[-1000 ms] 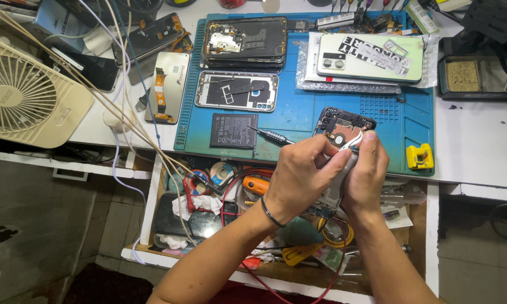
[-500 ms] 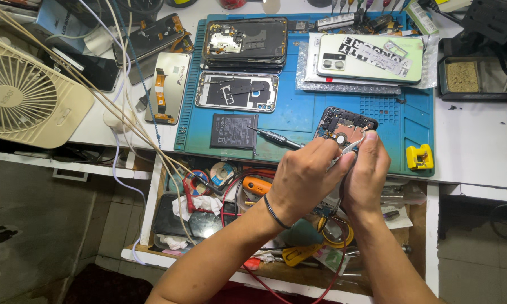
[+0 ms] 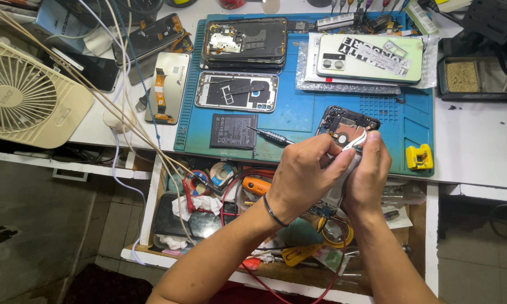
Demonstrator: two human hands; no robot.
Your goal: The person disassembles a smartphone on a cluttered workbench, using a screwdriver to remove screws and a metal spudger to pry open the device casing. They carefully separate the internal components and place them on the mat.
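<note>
Our left hand (image 3: 304, 177) grips the opened phone (image 3: 346, 126) (on the blue mat (image 3: 304, 115)); our right hand (image 3: 369, 169) pinches tweezers (image 3: 356, 142).

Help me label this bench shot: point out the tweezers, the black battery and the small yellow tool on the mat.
tweezers (image 3: 356, 142), head view, on the bright metal near the tips.
black battery (image 3: 234, 130), head view, middle of its flat face.
yellow tool (image 3: 419, 156), head view, centre of its body.
</note>
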